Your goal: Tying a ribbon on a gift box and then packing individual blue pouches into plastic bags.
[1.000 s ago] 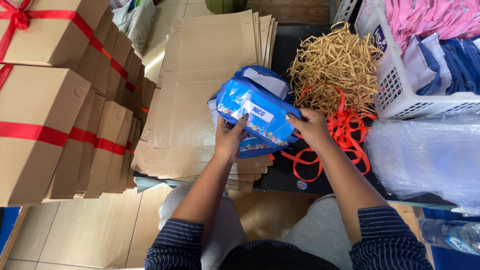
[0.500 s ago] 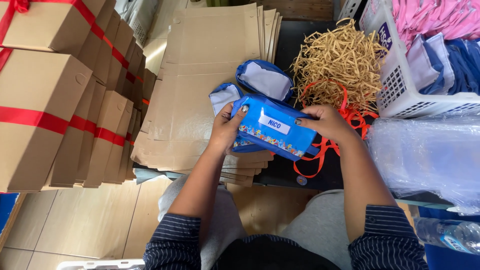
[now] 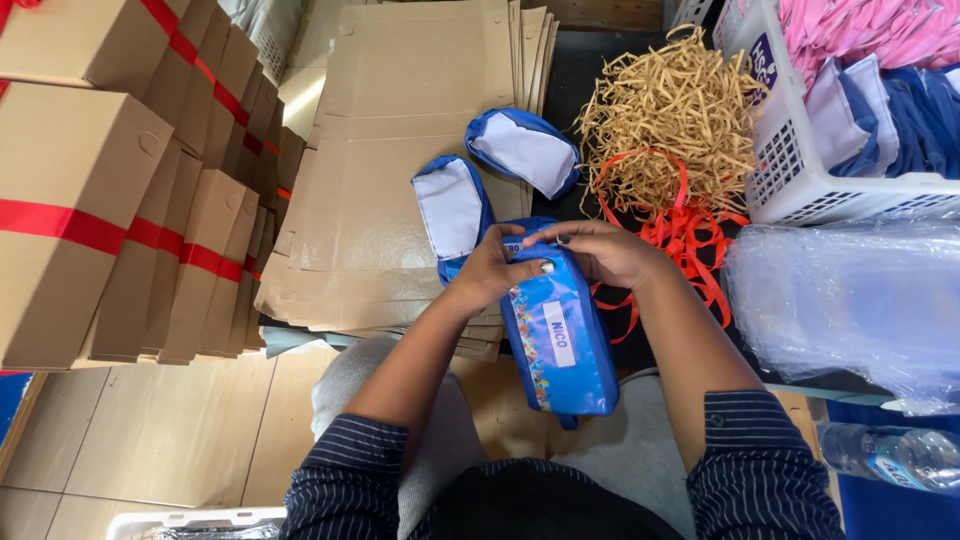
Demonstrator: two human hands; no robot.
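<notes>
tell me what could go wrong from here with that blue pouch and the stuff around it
The blue pouch hangs past the flat cardboard stack, gripped only at its top end by the left hand and right hand, so it might slip down toward the lap. The red ribbon lies right beside the right wrist and could snag. An elbow might nudge the water bottle.

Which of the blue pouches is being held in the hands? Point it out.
The long blue pouch with the white label, gripped at its top end by the left hand and right hand. The two others lie untouched on flat cardboard.
</notes>
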